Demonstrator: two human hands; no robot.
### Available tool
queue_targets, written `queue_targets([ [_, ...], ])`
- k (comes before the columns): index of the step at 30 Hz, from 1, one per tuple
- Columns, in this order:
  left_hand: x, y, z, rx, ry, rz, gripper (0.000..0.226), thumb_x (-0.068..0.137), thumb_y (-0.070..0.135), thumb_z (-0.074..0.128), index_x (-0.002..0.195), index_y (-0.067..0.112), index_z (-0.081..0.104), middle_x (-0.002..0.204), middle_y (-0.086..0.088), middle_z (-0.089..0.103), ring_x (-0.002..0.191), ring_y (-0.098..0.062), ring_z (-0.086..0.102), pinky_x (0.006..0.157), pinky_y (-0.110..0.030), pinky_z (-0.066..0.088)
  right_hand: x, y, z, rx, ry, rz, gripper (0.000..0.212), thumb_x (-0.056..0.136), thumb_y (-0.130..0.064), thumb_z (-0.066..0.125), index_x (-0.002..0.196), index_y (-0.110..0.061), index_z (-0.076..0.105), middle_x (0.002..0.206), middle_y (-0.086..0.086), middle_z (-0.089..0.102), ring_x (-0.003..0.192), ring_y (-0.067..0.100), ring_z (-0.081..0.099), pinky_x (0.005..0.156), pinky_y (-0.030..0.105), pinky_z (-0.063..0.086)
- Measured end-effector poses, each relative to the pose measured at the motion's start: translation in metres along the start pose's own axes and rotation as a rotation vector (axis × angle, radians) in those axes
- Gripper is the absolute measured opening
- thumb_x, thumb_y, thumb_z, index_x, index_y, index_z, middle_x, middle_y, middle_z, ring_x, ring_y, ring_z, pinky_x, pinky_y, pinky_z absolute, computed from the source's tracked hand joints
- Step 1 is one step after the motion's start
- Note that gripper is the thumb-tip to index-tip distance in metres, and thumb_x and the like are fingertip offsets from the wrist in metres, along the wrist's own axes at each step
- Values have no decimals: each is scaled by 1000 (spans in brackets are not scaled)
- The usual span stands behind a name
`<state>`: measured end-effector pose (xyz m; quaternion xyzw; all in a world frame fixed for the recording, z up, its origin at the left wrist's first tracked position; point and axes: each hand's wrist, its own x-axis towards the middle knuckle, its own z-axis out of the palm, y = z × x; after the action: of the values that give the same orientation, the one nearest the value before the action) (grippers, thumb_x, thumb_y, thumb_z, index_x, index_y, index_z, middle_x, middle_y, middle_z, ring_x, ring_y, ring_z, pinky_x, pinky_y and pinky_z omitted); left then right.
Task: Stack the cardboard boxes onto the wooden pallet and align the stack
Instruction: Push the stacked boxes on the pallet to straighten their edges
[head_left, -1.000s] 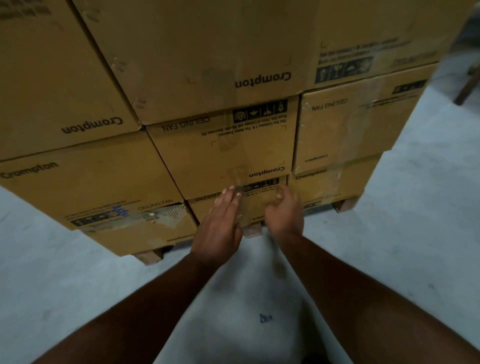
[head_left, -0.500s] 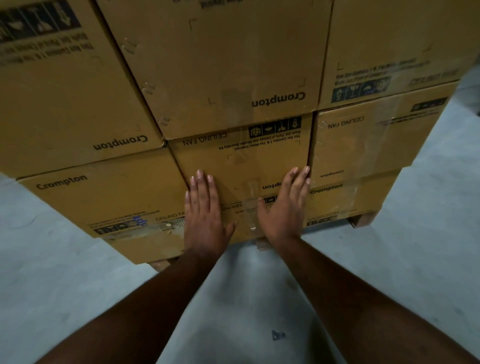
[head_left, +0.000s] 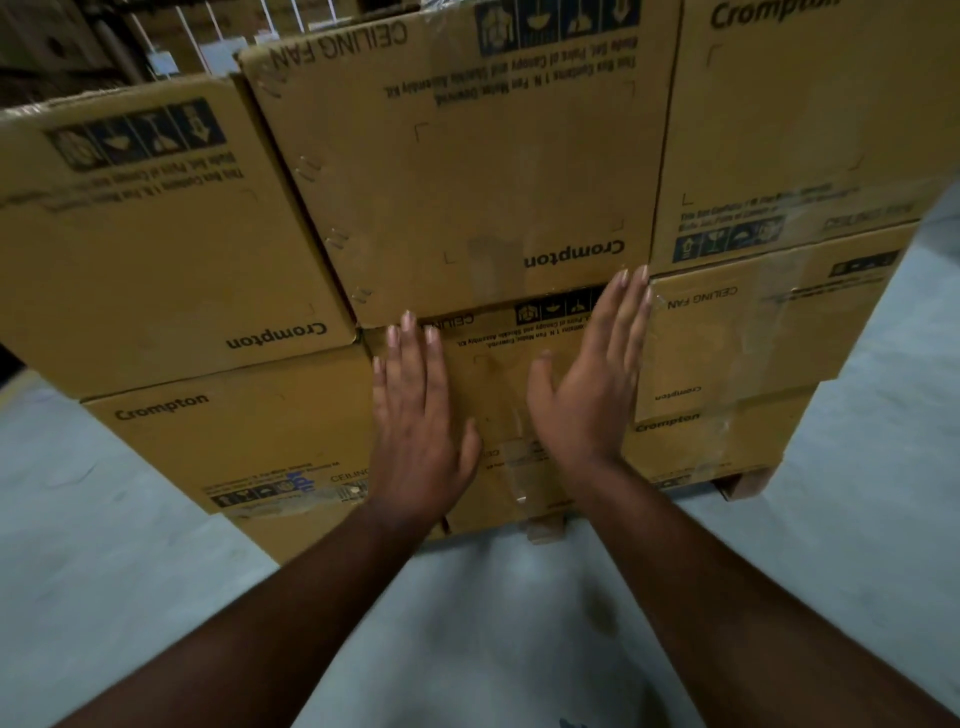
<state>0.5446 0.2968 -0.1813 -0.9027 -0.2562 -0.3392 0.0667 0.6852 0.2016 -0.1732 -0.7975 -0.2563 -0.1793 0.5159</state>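
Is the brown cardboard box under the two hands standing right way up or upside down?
Upside down. On the brown cardboard box, which the left hand and right hand touch, the words CEILING FAN and the handling symbols read inverted.

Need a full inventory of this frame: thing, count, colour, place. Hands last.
cardboard boxes: at least seven faces visible, brown with dark print, stacked in rows filling the upper frame.
middle box: one, brown, centre of stack, under both palms.
wooden pallet: one, light wood, only blocks showing beneath the stack.
floor: grey concrete, foreground and sides.
left hand: one, flat, fingers straight, pressing the middle box.
right hand: one, flat, fingers straight, at the middle box's right edge.
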Motion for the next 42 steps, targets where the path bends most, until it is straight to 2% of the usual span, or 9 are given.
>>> queue_targets([
  [10, 34, -6, -17, 100, 16, 1, 114, 85, 32, 73, 163, 2, -4, 170, -16, -19, 157, -33, -17, 128, -50, -6, 3, -11, -2, -61, -62, 18, 103, 89, -27, 66, 167, -15, -1, 174, 6, -14, 160, 27, -15, 129, 54, 9],
  [16, 34, 1, -16, 117, 6, -20, 115, 84, 33, 74, 162, 1, -4, 170, -17, -20, 157, -34, -18, 128, -45, -11, 3, 5, -13, 89, -30, -56, 94, 89, -12, 64, 167, -16, 11, 176, 2, -4, 161, 21, -11, 127, 59, 20],
  [21, 41, 27, -13, 101, -38, 114, 118, 82, 34, 75, 163, 6, -5, 171, -14, -17, 158, -32, -14, 127, -47, -3, 16, 18, -27, 89, 28, -5, 96, 91, -13, 63, 167, -16, 4, 175, 0, -6, 161, 19, -10, 127, 58, 19],
  [25, 59, 55, -11, 82, -52, 211, 117, 82, 34, 74, 163, 7, -6, 171, -14, -18, 158, -32, -16, 126, -45, -5, 24, 20, -31, 59, -32, 7, 89, 93, -9, 60, 166, -12, 9, 175, 2, -5, 161, 18, -10, 131, 50, 5],
  [28, 69, 71, -9, 85, -57, 298, 113, 84, 35, 72, 164, 5, -3, 171, -14, -16, 158, -32, -14, 127, -47, -3, 25, 24, -32, 103, -40, -18, 88, 93, -5, 57, 167, -15, 10, 175, -2, -5, 161, 15, -10, 131, 43, 9],
  [31, 70, 84, -2, 106, -93, 385, 108, 88, 38, 68, 164, 5, 0, 172, -15, -13, 158, -32, -13, 128, -52, 0, 24, 39, -34, 144, -18, -34, 89, 95, -2, 53, 167, -21, 6, 175, -10, -8, 160, 12, -10, 121, 11, 14],
  [35, 58, 94, 16, 177, -218, 510, 101, 93, 42, 61, 164, 9, -1, 171, -12, -16, 158, -29, -17, 128, -49, 1, 14, 61, -28, 107, -102, 165, 94, 101, -10, 54, 164, -26, -13, 171, -10, -25, 159, 16, -19, 121, 25, 13],
  [38, 53, 100, 31, 206, -309, 571, 95, 99, 42, 53, 164, 13, -8, 170, -8, -23, 156, -26, -25, 129, -47, -3, 15, 70, -27, 138, -154, 137, 89, 105, -15, 52, 163, -29, -15, 169, -13, -28, 157, 12, -25, 116, 14, -6],
  [42, 55, 109, 43, 280, -335, 575, 95, 99, 39, 52, 163, 14, -14, 168, -9, -29, 154, -27, -29, 128, -47, -6, 16, 87, -37, 169, -242, 77, 92, 104, -7, 51, 161, -33, -16, 168, -17, -31, 156, 10, -27, 103, -4, -9],
])
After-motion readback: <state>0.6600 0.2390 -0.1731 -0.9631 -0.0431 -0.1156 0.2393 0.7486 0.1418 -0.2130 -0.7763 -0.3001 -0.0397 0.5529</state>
